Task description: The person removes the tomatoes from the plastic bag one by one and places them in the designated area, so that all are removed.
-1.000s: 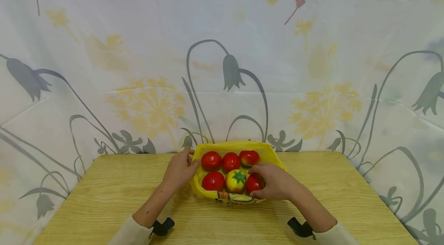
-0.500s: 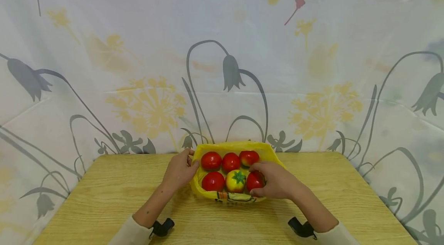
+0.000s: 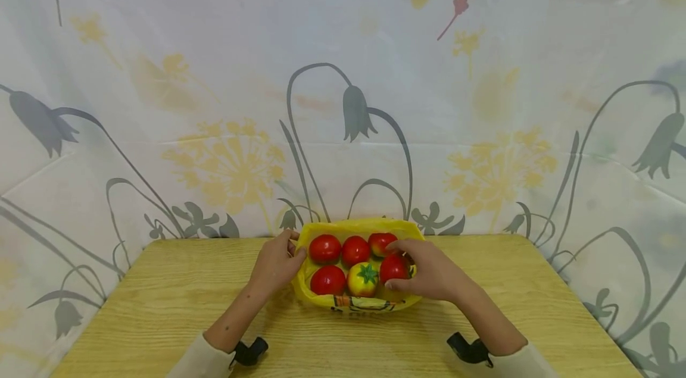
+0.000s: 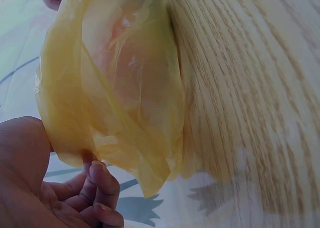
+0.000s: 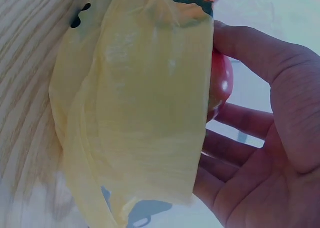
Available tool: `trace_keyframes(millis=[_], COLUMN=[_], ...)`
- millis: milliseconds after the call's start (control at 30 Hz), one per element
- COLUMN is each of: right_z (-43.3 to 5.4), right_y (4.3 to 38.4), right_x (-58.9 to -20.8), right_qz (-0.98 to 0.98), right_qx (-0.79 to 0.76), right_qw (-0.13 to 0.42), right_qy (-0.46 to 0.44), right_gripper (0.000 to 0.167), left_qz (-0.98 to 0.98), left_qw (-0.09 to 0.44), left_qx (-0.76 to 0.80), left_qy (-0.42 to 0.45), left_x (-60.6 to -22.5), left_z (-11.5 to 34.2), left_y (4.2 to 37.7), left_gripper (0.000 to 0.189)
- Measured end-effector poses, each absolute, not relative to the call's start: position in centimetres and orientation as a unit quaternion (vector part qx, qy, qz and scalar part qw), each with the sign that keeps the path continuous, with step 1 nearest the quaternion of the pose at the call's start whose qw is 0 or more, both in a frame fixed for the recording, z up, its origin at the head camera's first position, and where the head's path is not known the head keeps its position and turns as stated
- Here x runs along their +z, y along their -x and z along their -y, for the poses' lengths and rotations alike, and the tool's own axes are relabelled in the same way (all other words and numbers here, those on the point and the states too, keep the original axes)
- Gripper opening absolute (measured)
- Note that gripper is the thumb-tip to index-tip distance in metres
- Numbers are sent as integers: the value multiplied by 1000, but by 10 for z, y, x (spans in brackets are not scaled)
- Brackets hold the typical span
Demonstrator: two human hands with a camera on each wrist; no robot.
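Your left hand (image 3: 277,260) pinched the left side of the yellow bag (image 3: 354,225), its thumb going out of sight behind the thin plastic in the left wrist view while the other fingers curled close to the edge. Your right hand (image 3: 435,274) gripped the red tomato (image 3: 394,269) at the bag's front right corner, with the thumb on the near side and the fingers round the far side; in the right wrist view the bag's wall hid much of that fruit. The bag sat on the worktop (image 3: 187,289) in front of you, mouth open upward, with dark and orange print (image 3: 364,304) along its front. Inside it, five more tomatoes lay around the one you held. Along the back you had a back left tomato (image 3: 324,249) and a back middle tomato (image 3: 355,251), both red, then a back right tomato (image 3: 380,243), red with a yellowish patch, just behind your gripped one. In front lay a large red front left tomato (image 3: 328,280) and, beside it, a yellow tomato (image 3: 360,286) with a green star-shaped top facing up. You wore pale sleeves (image 3: 202,360), with a black fitting (image 3: 250,351) at each wrist, and a flower-printed cloth (image 3: 343,21) hung behind the worktop.
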State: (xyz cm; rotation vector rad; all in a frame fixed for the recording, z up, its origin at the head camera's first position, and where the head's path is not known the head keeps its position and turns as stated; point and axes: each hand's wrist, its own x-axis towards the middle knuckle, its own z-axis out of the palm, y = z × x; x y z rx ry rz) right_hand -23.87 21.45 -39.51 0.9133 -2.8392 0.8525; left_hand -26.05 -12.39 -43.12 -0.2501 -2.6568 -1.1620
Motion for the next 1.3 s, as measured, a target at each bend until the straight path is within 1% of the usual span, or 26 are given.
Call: trace_keyframes(millis=[267, 467, 733, 1033, 1300], right_z=[-218, -219, -221, -223, -227], right_y=[239, 238, 238, 240, 240], right_x=[-392, -392, -391, -393, -391], right_qz=[906, 911, 913, 915, 912], right_qx=[303, 306, 310, 315, 319], right_qw=[23, 22, 39, 47, 65], right_qy=[-295, -276, -264, -249, -249], right_gripper=[58, 58, 56, 60, 59], left_qz=[908, 908, 906, 909, 909], left_qw=[114, 117, 119, 118, 118], left_qx=[-394, -391, -396, -389, -390], left_qy=[88, 90, 92, 90, 91], left_x=[-434, -435, -434, -435, -435], left_z=[125, 126, 126, 126, 126], left_y=[262, 263, 263, 265, 264], left_gripper=[34, 34, 33, 33, 33])
